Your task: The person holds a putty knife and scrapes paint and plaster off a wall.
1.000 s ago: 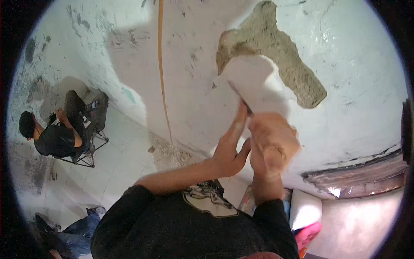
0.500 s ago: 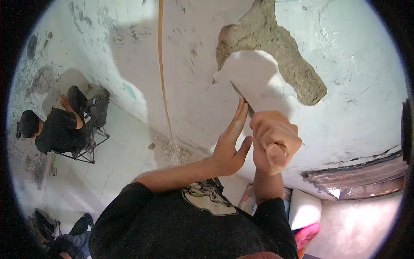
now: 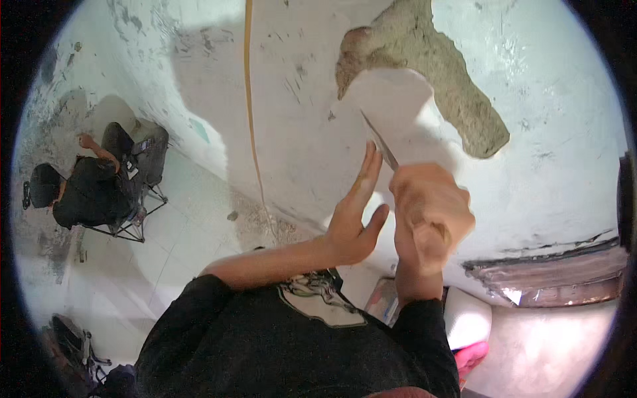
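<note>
My right hand (image 3: 431,212) is closed round the handle of a trowel (image 3: 381,140), slightly blurred. The thin grey blade shows nearly edge-on, its tip against or close to the whitish wall (image 3: 312,132). My left hand (image 3: 358,219) is open beside the blade, fingers stretched up and thumb apart. Its fingertips are near the blade; whether they touch it or the wall I cannot tell. Above the trowel lies a smooth white plaster patch (image 3: 391,93), bordered by a bare brown-grey patch (image 3: 458,86) where the wall's coating is gone.
A yellowish cord (image 3: 251,119) runs down the wall to rubble (image 3: 282,232) at its foot. On the left a person in black (image 3: 93,192) sits on a folding chair (image 3: 149,199). A broken wooden-edged recess (image 3: 551,275) and a pink cloth (image 3: 472,357) are at lower right.
My right hand has moved slightly right, and the trowel's tip is a little higher in the picture. My left hand has hardly moved. The seated person's arm has lifted.
</note>
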Motion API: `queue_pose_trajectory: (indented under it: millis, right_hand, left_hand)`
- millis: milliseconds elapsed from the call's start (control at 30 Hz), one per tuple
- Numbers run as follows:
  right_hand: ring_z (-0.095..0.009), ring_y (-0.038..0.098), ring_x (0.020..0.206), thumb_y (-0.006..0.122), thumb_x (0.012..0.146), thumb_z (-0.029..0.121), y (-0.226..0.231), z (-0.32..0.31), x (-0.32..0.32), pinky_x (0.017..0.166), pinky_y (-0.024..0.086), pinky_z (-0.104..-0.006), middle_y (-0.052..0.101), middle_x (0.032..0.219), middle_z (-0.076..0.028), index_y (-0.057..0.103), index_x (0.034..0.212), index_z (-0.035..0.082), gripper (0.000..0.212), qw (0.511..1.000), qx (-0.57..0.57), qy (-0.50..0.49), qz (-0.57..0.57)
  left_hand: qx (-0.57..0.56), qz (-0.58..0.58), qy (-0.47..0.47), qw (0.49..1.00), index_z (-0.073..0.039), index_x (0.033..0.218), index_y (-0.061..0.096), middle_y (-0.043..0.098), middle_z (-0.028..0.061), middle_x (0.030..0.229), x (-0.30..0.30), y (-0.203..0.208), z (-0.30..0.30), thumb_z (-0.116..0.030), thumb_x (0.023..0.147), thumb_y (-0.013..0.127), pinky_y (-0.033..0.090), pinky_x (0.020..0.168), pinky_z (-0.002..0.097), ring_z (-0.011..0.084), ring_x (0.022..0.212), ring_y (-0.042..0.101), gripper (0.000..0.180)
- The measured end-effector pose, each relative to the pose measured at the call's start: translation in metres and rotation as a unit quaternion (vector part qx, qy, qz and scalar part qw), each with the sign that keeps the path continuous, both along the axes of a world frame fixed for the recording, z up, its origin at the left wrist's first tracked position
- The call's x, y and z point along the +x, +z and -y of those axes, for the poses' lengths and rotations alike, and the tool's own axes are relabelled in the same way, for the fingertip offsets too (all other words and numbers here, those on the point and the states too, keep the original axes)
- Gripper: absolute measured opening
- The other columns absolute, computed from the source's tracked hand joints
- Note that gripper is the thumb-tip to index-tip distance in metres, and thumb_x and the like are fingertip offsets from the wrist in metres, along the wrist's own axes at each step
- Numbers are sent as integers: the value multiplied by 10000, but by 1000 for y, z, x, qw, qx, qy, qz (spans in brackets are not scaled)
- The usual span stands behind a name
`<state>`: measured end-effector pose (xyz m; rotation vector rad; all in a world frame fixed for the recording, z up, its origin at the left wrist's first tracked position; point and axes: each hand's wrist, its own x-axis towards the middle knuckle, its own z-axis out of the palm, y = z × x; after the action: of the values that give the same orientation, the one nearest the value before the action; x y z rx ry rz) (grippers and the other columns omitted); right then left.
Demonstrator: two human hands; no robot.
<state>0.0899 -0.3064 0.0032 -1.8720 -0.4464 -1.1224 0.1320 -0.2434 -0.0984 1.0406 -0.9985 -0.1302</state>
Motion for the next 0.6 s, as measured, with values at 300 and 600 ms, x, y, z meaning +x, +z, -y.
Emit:
queue_pose_trajectory:
  millis: [300, 600]
  right_hand:
    - [-222, 396, 424, 528, 646, 267, 6, -10, -7, 449, 342, -298, 337, 442, -57, 282, 470, 42, 377, 1000, -11, 24, -3]
    - [-218, 357, 401, 560, 762, 364, 0, 2, -8, 434, 314, -315, 306, 422, -54, 269, 468, 45, 522, 999, -37, -23, -9]
  left_hand:
    - [-10, 34, 7, 999, 62, 1417, 88, 23, 287, 1476, -1, -4, -2, -77, 896, 428, 160, 1098, 399, 399, 1374, 86, 638]
    - [20, 27, -5, 999, 62, 1416, 91, 24, 288, 1475, -4, -3, -2, -41, 875, 437, 159, 1100, 401, 392, 1375, 86, 651]
